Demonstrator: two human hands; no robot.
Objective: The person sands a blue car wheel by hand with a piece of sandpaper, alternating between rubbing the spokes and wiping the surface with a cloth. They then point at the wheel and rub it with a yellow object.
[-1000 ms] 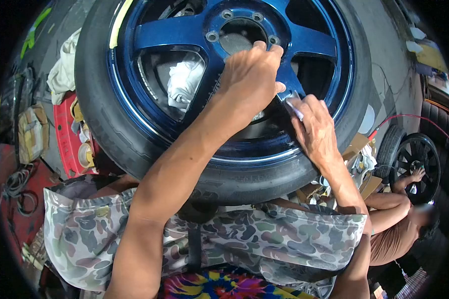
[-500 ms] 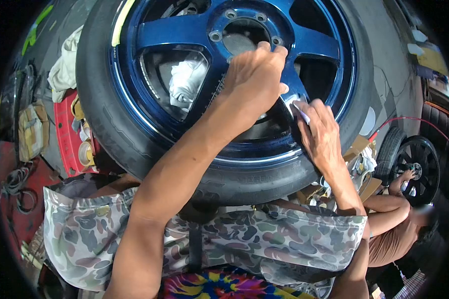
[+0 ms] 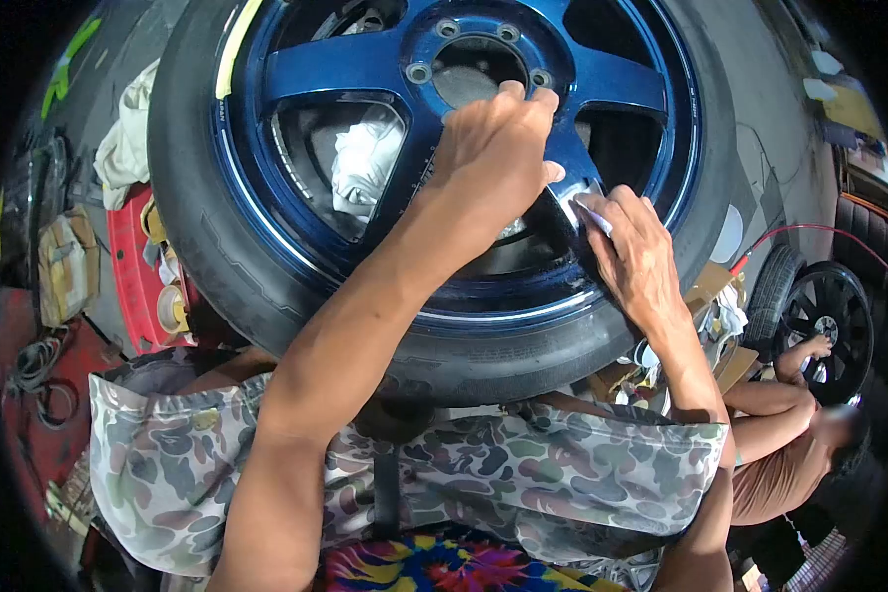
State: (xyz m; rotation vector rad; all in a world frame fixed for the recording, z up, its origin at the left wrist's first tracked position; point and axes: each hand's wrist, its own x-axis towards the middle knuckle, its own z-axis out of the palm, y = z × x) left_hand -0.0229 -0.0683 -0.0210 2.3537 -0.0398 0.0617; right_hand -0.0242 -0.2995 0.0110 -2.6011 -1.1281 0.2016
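Observation:
A blue multi-spoke wheel (image 3: 335, 65) with a black tire (image 3: 202, 222) around it lies before me. My left hand (image 3: 498, 138) grips the wheel at its hub, fingers curled over the edge of the centre hole and the thumb beside a spoke. On the lower right spoke, my right hand (image 3: 636, 242) presses a thin, folded whitish-purple sheet (image 3: 594, 215); its exact kind I cannot make out. The spoke beside that sheet has a pale, shiny patch. Through a gap between spokes, a white crumpled cloth (image 3: 363, 163) shows.
To the left are a pale cloth (image 3: 128, 128), a red curved part (image 3: 133, 261), a taped cardboard box (image 3: 66, 266) and coiled cable (image 3: 39, 360). At right, another person's hand (image 3: 809, 347) is on a black wheel (image 3: 839, 296); a red hose (image 3: 809, 228) runs nearby.
The wheel appears shifted slightly left and up in view. Both my hands keep nearly the same places, the right still pressing the sheet on the spoke.

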